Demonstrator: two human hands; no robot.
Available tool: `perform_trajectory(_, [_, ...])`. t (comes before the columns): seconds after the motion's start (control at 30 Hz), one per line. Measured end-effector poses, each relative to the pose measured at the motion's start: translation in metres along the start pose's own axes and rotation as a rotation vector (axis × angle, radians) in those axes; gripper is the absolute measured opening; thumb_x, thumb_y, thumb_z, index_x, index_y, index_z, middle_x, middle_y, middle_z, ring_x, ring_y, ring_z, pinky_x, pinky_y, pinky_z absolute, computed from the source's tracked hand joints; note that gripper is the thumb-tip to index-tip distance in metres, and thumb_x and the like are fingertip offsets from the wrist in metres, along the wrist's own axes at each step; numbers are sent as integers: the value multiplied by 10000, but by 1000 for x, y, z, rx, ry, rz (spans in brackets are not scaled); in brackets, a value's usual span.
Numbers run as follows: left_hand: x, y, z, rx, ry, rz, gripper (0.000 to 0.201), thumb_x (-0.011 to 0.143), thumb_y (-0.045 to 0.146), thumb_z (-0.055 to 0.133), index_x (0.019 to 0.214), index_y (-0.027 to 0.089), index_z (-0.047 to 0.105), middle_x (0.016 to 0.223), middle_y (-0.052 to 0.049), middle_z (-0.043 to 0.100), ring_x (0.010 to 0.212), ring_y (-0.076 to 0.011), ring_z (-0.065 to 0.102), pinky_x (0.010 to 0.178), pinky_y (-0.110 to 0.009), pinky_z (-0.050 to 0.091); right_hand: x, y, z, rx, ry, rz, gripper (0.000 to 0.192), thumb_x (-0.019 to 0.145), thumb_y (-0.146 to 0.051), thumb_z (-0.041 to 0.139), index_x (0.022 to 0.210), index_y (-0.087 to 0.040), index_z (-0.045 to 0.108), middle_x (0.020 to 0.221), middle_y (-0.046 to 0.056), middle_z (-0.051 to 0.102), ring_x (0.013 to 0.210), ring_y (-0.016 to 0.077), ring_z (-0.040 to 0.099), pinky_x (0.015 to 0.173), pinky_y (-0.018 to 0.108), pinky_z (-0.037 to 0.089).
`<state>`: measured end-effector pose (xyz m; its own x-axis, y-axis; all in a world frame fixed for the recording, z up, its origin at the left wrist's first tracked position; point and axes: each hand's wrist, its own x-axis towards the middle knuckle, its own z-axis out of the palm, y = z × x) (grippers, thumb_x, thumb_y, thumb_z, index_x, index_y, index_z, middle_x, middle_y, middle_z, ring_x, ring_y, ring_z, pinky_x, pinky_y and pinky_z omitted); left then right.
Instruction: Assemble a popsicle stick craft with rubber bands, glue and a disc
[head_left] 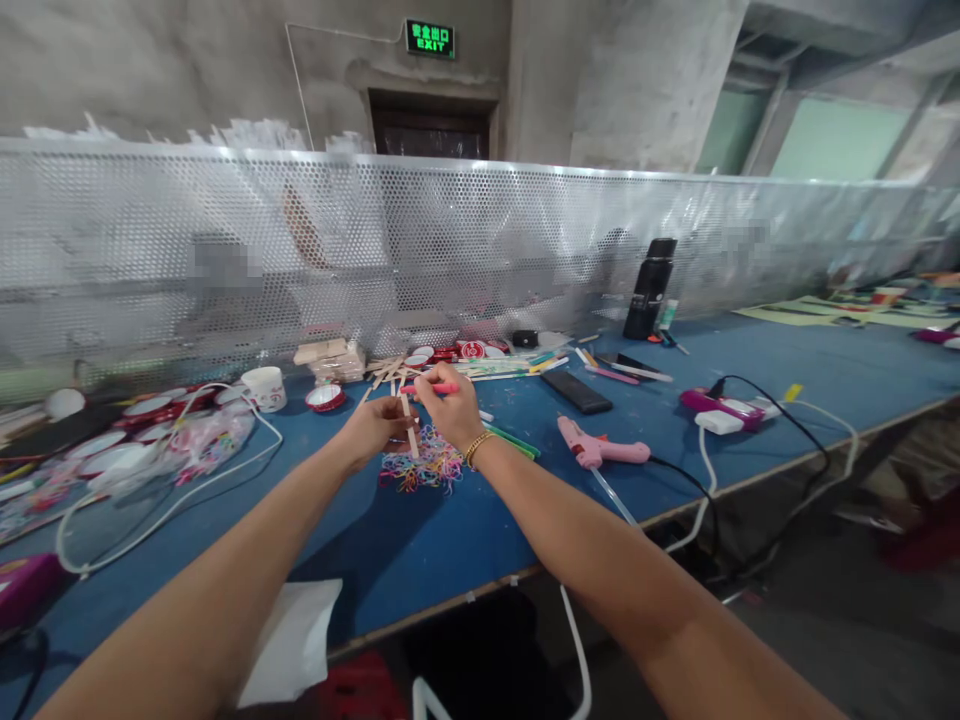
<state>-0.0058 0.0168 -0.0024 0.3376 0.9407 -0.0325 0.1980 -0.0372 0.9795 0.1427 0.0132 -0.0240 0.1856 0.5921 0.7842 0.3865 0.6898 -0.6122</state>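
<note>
My left hand [373, 427] pinches a thin wooden craft stick [410, 432] held upright over the blue table [420, 540]. My right hand [450, 408], with a gold bracelet on the wrist, grips a pink marker [442, 388] whose tip is at the stick's upper end. Right below both hands lies a heap of coloured rubber bands [427, 467]. Several more wooden sticks [386, 372] lie scattered just beyond the hands.
A pink glue gun [596, 446] with its cord lies to the right, near a black remote [576, 391] and a pink power strip [716, 408]. A black bottle [649, 288] stands by the perforated metal screen [480, 240]. A white cup [265, 387], red lids and a white cable sit at left.
</note>
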Motion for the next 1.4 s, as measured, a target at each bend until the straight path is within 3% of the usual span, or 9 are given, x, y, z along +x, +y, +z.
perform_trajectory(1.4, [1, -3, -2, -7, -21, 15, 348, 561, 269, 852, 769, 157, 596, 679, -4, 651, 605, -149, 643, 602, -296, 533, 0, 3, 0, 7, 20, 44, 242, 904, -376, 504, 710, -234, 520, 683, -21, 616, 692, 154, 566, 711, 274, 437])
